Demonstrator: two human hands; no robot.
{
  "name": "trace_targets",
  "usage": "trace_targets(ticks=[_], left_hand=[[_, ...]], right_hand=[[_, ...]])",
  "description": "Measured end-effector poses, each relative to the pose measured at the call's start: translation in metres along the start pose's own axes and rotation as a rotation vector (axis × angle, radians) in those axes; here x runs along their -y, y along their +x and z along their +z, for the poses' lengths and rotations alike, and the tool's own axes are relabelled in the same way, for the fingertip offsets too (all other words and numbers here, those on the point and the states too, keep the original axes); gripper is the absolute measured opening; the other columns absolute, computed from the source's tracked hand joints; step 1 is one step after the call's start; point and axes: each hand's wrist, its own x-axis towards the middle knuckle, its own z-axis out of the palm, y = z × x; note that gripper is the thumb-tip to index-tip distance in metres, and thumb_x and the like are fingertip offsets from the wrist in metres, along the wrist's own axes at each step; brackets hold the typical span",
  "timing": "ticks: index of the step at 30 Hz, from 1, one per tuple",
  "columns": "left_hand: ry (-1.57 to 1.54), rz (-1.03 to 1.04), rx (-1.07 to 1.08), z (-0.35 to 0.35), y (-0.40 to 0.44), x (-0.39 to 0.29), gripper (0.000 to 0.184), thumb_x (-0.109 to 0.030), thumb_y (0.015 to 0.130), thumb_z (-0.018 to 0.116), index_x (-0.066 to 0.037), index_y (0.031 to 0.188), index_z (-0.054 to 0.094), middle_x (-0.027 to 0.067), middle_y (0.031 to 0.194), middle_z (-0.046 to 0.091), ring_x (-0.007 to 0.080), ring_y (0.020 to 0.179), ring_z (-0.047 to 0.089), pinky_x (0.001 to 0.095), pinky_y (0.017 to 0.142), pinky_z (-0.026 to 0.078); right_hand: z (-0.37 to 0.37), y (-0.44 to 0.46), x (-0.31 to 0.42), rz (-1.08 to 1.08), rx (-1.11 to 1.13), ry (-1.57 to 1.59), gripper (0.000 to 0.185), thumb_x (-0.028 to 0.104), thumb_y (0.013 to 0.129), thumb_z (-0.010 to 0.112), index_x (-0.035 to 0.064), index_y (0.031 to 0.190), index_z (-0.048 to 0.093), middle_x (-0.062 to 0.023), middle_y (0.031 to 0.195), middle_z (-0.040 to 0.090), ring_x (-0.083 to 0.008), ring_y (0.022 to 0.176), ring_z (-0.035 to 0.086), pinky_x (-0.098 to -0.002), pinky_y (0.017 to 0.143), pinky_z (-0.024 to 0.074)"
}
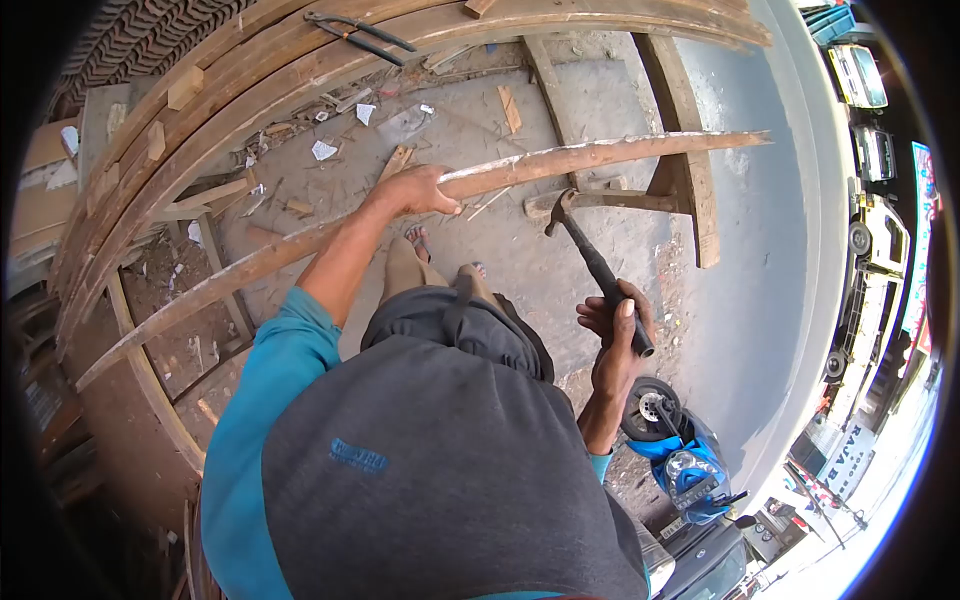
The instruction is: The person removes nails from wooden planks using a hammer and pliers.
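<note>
A long, narrow wooden board (pixel 590 155) with a pale, rough edge crosses the view from lower left to upper right. Around its middle, my left hand (pixel 418 190) is closed, thumb on the near side. On the right, my right hand (pixel 620 325) holds a claw hammer (pixel 592 255) by the lower part of its dark handle. The hammer's head is up, just below the board and apart from it, near a short crosspiece of a wooden support (pixel 690 180). Some fingers of my right hand are spread off the handle.
Several long wooden beams (pixel 330 70) curve across the upper left, with pincers (pixel 360 38) lying on them. Wood scraps litter the ground around my feet. A blue motorcycle (pixel 690 470) stands at the lower right; vehicles line the road at far right.
</note>
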Motion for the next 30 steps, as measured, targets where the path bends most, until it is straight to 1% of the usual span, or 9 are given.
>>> trace_targets(ticks=[2, 5, 6, 11, 16, 21, 24, 27, 30], left_hand=[[0.033, -0.026, -0.126, 0.008, -0.009, -0.007, 0.087, -0.044, 0.072, 0.085, 0.003, 0.138, 0.055, 0.0282, 0.129, 0.064, 0.0371, 0.122, 0.062, 0.0449, 0.102, 0.048], [0.113, -0.136, -0.198, 0.025, -0.024, -0.025, 0.086, -0.041, 0.077, 0.084, 0.000, 0.143, 0.048, 0.0274, 0.136, 0.057, 0.0415, 0.131, 0.053, 0.0503, 0.108, 0.042], [0.271, -0.126, -0.353, 0.049, -0.029, -0.026, 0.085, -0.040, 0.079, 0.084, -0.002, 0.145, 0.044, 0.0246, 0.134, 0.054, 0.0437, 0.130, 0.048, 0.0551, 0.107, 0.037], [0.444, -0.049, -0.613, 0.111, -0.040, -0.028, 0.095, -0.028, 0.077, 0.084, -0.003, 0.154, 0.033, 0.0176, 0.123, 0.053, 0.0359, 0.115, 0.051, 0.0516, 0.100, 0.037], [0.340, 0.104, -0.865, 0.119, -0.051, -0.040, 0.094, -0.022, 0.076, 0.084, -0.006, 0.154, 0.035, 0.0178, 0.145, 0.044, 0.0399, 0.136, 0.041, 0.0551, 0.113, 0.030], [0.294, 0.066, -0.931, 0.130, -0.091, -0.039, 0.095, -0.020, 0.075, 0.084, -0.013, 0.156, 0.035, 0.0184, 0.152, 0.038, 0.0410, 0.143, 0.033, 0.0575, 0.117, 0.025], [0.329, -0.063, -0.999, 0.127, -0.123, -0.020, 0.099, -0.021, 0.073, 0.087, -0.015, 0.157, 0.034, 0.0195, 0.152, 0.038, 0.0422, 0.143, 0.033, 0.0596, 0.116, 0.025], [0.398, -0.236, -0.965, 0.121, -0.141, 0.000, 0.106, -0.021, 0.069, 0.090, -0.016, 0.158, 0.033, 0.0189, 0.153, 0.037, 0.0423, 0.143, 0.032, 0.0595, 0.117, 0.024], [0.458, -0.333, -0.858, 0.119, -0.145, 0.026, 0.108, -0.022, 0.066, 0.092, -0.017, 0.157, 0.034, 0.0190, 0.151, 0.039, 0.0420, 0.142, 0.034, 0.0582, 0.117, 0.025]], right_hand=[[-0.002, 0.002, 0.001, -0.036, -0.024, 0.008, 0.059, 0.044, 0.103, 0.058, -0.0072, 0.131, 0.054, -0.0225, 0.095, 0.070, -0.0304, 0.083, 0.074, -0.0393, 0.073, 0.0617], [-0.007, 0.007, 0.005, -0.135, -0.035, 0.041, 0.055, 0.042, 0.103, 0.057, -0.0067, 0.129, 0.055, -0.0223, 0.095, 0.070, -0.0306, 0.082, 0.074, -0.0407, 0.073, 0.0619], [-0.009, 0.008, 0.006, -0.167, -0.044, 0.038, 0.054, 0.040, 0.103, 0.057, -0.0063, 0.129, 0.055, -0.0219, 0.095, 0.070, -0.0312, 0.082, 0.073, -0.0415, 0.073, 0.0620], [-0.015, 0.014, 0.006, -0.255, 0.029, 0.001, 0.044, 0.030, 0.103, 0.060, -0.0056, 0.130, 0.056, -0.0209, 0.103, 0.069, -0.0291, 0.093, 0.072, -0.0411, 0.082, 0.0602], [-0.019, 0.015, -0.012, -0.310, 0.192, -0.185, 0.025, 0.014, 0.101, 0.062, -0.0020, 0.121, 0.062, -0.0161, 0.106, 0.070, -0.0225, 0.097, 0.071, -0.0349, 0.086, 0.0545], [-0.022, 0.010, -0.003, -0.351, 0.392, -0.581, 0.023, 0.008, 0.094, 0.070, 0.0047, 0.116, 0.066, -0.0151, 0.103, 0.068, -0.0251, 0.096, 0.068, -0.0362, 0.086, 0.0520], [-0.029, 0.006, -0.018, -0.294, 0.414, -0.524, 0.026, 0.002, 0.092, 0.069, 0.0060, 0.117, 0.067, -0.0149, 0.104, 0.068, -0.0257, 0.097, 0.068, -0.0371, 0.088, 0.0525], [-0.039, 0.008, -0.024, -0.203, 0.528, -0.529, 0.034, -0.009, 0.089, 0.062, 0.0055, 0.120, 0.066, -0.0155, 0.106, 0.069, -0.0251, 0.100, 0.069, -0.0363, 0.089, 0.0534], [-0.062, 0.032, -0.075, -0.139, 0.895, -0.347, 0.049, -0.008, 0.086, 0.047, 0.0045, 0.132, 0.058, -0.0220, 0.131, 0.063, -0.0286, 0.110, 0.070, -0.0394, 0.092, 0.0563]])
